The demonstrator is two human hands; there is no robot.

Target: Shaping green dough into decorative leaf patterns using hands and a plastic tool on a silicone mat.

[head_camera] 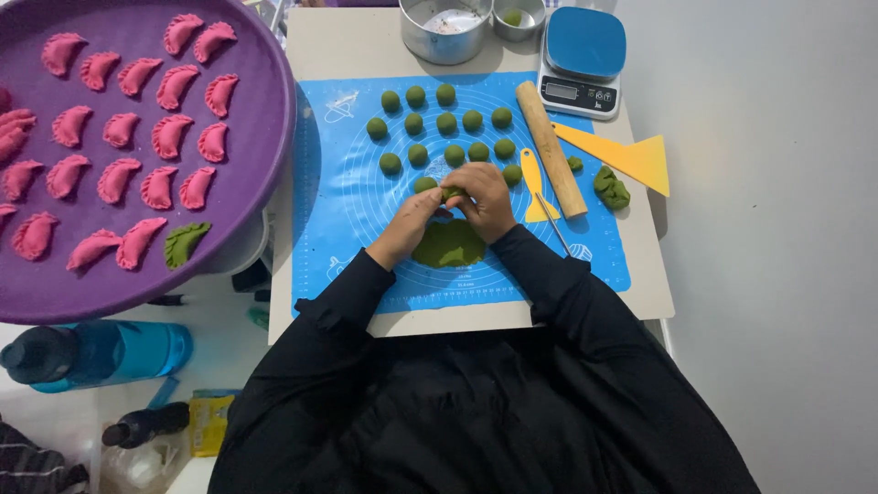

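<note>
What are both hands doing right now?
Left hand: fingers pinched shut on the dough piece.
Right hand: shut on the same dough piece, above the flat green disc on the mat.

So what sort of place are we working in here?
Probably a home kitchen worktable for dumpling making: a blue pastry mat with green dough balls, a rolling pin, and a purple tray of pink dumplings.

The person wears a plain black garment with long, loose sleeves that end at the wrists. The cloth is matte and softly creased, and covers the torso too. The left hand [413,220] and right hand [483,197] are bare, with no rings showing.
</note>
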